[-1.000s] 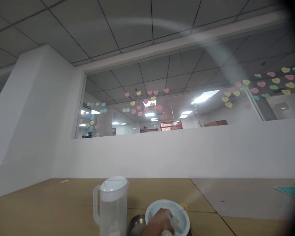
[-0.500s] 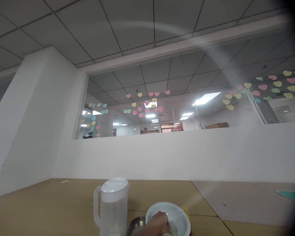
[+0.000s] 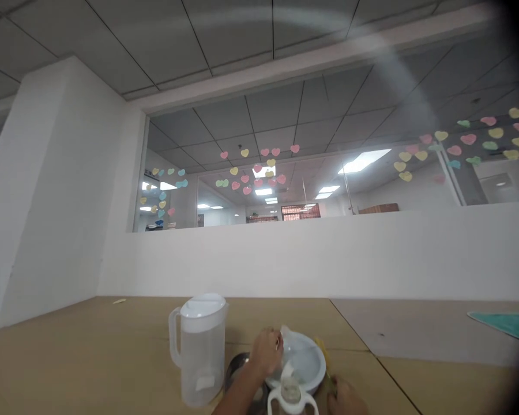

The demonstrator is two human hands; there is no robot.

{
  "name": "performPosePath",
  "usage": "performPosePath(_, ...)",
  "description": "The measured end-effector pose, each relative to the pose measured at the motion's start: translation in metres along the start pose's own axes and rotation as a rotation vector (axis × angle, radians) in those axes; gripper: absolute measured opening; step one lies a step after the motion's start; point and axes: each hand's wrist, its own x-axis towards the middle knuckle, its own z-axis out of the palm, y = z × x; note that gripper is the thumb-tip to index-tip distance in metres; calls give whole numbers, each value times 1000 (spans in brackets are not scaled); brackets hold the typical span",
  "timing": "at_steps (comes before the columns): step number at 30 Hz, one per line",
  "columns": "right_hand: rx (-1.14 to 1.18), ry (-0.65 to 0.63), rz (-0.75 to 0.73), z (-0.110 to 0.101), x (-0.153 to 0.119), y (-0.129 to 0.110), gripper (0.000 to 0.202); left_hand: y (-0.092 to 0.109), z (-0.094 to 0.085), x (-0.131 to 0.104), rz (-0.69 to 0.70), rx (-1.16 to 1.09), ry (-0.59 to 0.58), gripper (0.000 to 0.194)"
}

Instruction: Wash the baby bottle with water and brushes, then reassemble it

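Note:
My left hand (image 3: 267, 349) is closed over the left rim of a white bowl (image 3: 316, 377). A small pale, translucent piece (image 3: 285, 331) shows at its fingertips; its kind is unclear. At the lower right, my right hand (image 3: 346, 397) is closed around the green, stem-like end of a yellow thing (image 3: 322, 348) beside the bowl. Nearer to me stands a bottle with two white handles (image 3: 292, 397) and a clear top, cut off by the lower edge. A metal bowl (image 3: 234, 365) sits partly hidden behind my left forearm.
A clear plastic pitcher (image 3: 202, 357) with a white lid stands left of the bowls on the tan table (image 3: 90, 357). A small pale scrap (image 3: 119, 301) lies far left, and a teal cloth-like piece (image 3: 508, 325) at the right. A white wall (image 3: 311, 259) rises behind.
The view has tipped down, showing more table. My left hand has moved away from me and left, from over the white bowl to its rim. My right hand and the handled bottle have come into view.

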Motion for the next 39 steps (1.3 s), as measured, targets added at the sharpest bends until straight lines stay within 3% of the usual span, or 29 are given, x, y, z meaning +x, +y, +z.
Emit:
performPosePath(3, -15, -49, 96, -14, -4, 0, 43, -10, 0, -6, -50, -163, 88, 31)
performPosePath(5, 24, -10, 147, -21, -4, 1, 49, -18, 2, -10, -68, -269, 134, 32)
performPosePath(8, 95, 226, 186, -25, -1, 4, 53, -27, 5, -15, -73, -412, 202, 33)
performPosePath(10, 166, 469, 105, -24, -1, 5, 53, -30, 4, -17, -70, -497, 245, 35)
performPosePath(12, 266, 700, -98, -25, -4, 1, 50, -31, 1, -17, -65, -580, 279, 35)
performPosePath(14, 269, 808, -457, -29, -12, -7, 43, -32, -1, -15, -62, -668, 306, 36)
performPosePath(17, 60, 863, -1022, -36, -26, -28, 53, -31, -4, -12, -84, -797, 336, 41)
performPosePath(18, 3, 862, -1135, -38, -29, -34, 59, -30, -4, -12, -96, -832, 343, 43)
performPosePath(20, -68, 833, -1220, -39, -33, -44, 66, -30, -4, -15, -121, -884, 352, 48)
performPosePath(22, -94, 837, -1180, -37, -32, -46, 67, -33, -3, -22, -141, -913, 365, 53)
performPosePath(25, -99, 898, -1001, -30, -27, -36, 56, -42, 3, -37, -158, -903, 414, 55)
performPosePath(28, -87, 846, -814, -24, -24, -24, 42, -56, 15, -51, -181, -666, 502, 51)
performPosePath(33, -64, 763, -685, -20, -24, -18, 37, -71, 34, -63, -279, -412, 420, 43)
performPosePath(39, -98, 712, -613, -17, -20, -14, 35, -77, 40, -66, -316, -240, 274, 39)
